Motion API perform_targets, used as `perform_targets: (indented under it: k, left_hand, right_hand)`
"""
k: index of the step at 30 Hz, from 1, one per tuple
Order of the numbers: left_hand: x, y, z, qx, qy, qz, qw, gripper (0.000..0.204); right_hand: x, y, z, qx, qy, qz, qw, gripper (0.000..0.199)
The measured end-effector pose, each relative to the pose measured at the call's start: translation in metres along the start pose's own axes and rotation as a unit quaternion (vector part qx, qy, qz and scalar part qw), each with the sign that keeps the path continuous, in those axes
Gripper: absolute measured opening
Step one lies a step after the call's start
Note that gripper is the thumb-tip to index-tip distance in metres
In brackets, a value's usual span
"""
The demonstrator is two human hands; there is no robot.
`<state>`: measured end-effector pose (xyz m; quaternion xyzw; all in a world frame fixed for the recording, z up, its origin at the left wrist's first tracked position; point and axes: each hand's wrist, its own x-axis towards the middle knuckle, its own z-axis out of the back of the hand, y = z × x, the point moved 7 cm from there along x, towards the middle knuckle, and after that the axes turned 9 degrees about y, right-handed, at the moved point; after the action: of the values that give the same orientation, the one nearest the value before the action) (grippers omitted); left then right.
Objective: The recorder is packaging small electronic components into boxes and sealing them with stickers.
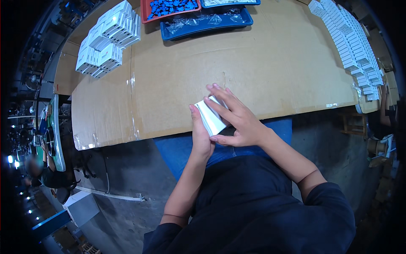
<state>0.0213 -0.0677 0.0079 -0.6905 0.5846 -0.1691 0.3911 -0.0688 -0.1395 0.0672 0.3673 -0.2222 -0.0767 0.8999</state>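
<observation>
A small white box (211, 118) is held between my hands, just above the near edge of the cardboard-covered table. My left hand (202, 134) grips it from the left, with the thumb along its side. Over its right side and far end reaches my right hand (239, 120), its thumb at the near corner and its fingers bent across the top. Those fingertips are slightly blurred. The underside of the box and most of my left fingers are hidden.
White boxes (111, 31) are stacked at the far left, and long rows of white boxes (349, 40) line the right edge. At the back, a red tray (146, 11) holds small blue parts. A blue tray (207, 31) with clear plastic bags sits beside it. Another person (55, 175) sits far left.
</observation>
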Motion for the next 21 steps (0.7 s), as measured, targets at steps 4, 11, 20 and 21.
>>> perform_targets:
  k: [4, 11, 20, 21]
  left_hand:
    - [-0.004, 0.004, -0.009, -0.049, -0.005, 0.029, 0.998, 0.071]
    - [-0.007, 0.001, -0.017, -0.043, 0.003, 0.039, 0.998, 0.075]
    - [-0.006, 0.01, -0.003, -0.083, 0.033, 0.084, 0.992, 0.078]
    - [-0.004, 0.015, 0.001, -0.056, 0.051, 0.078, 0.994, 0.083]
  right_hand:
    - [0.0, 0.001, -0.005, -0.042, 0.032, 0.045, 0.998, 0.089]
    - [-0.005, -0.001, -0.002, -0.012, -0.054, 0.119, 0.991, 0.087]
    - [-0.006, -0.018, -0.011, 0.111, -0.076, 0.026, 0.991, 0.084]
    - [-0.003, -0.025, -0.011, 0.177, -0.1, 0.0, 0.979, 0.083]
